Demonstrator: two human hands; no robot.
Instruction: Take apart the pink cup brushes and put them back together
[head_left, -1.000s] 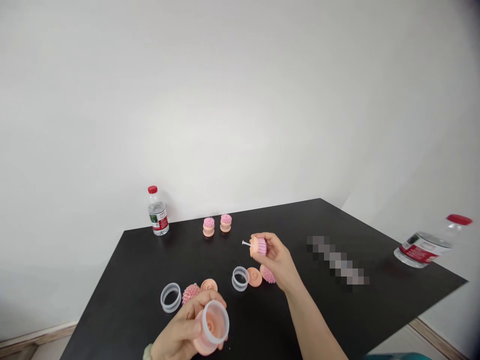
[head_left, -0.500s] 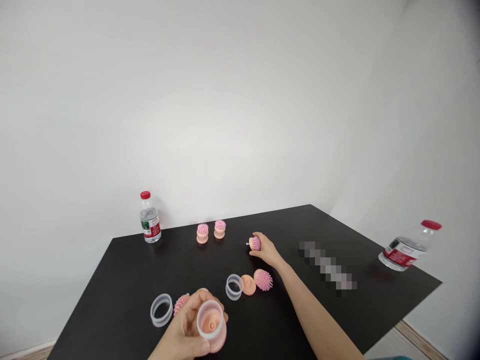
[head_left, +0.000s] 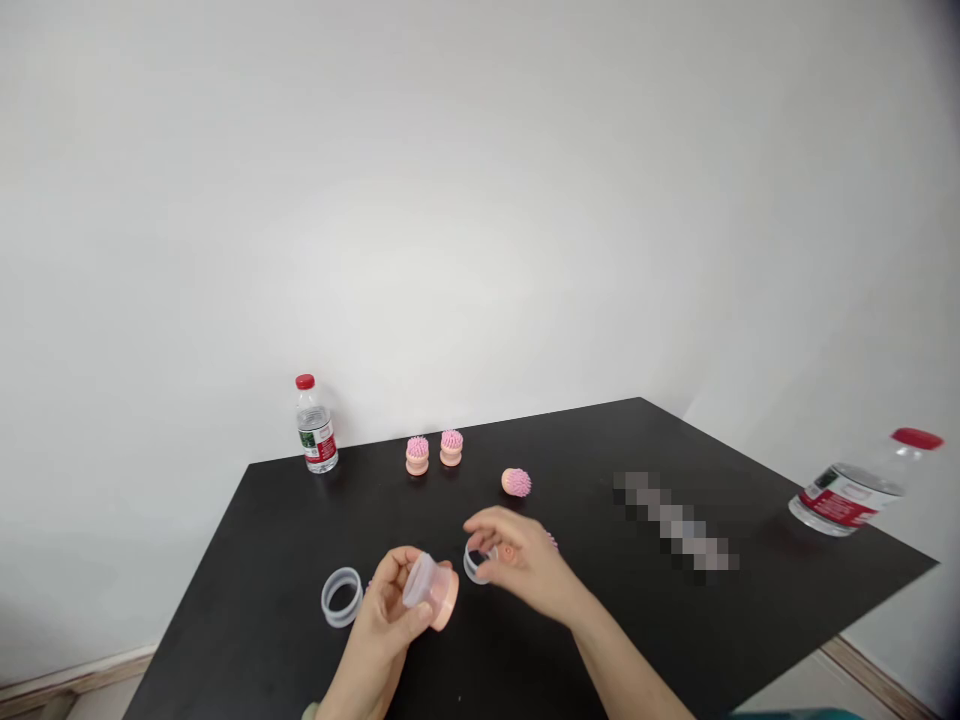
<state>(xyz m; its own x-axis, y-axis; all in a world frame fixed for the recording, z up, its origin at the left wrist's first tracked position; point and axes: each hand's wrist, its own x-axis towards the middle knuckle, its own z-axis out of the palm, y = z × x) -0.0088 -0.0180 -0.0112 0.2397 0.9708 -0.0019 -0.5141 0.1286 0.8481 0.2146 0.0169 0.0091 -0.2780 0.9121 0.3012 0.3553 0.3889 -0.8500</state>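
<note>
The left hand (head_left: 379,620) is holding a peach-coloured silicone cup (head_left: 442,602) fitted with a clear plastic collar (head_left: 421,582), turned on its side, while the right hand (head_left: 525,560) is hovering open over a clear plastic ring (head_left: 474,568). Another clear ring (head_left: 342,597) is sitting on the black worktop (head_left: 637,640) just left of the left hand, and a pink-bristled brush head (head_left: 516,483) is lying beyond the right hand. Two assembled brushes (head_left: 418,455) (head_left: 451,447) are standing upright behind it, a water bottle (head_left: 315,430) is standing near the far edge, and another bottle (head_left: 847,495) is lying on its side at the right.
</note>
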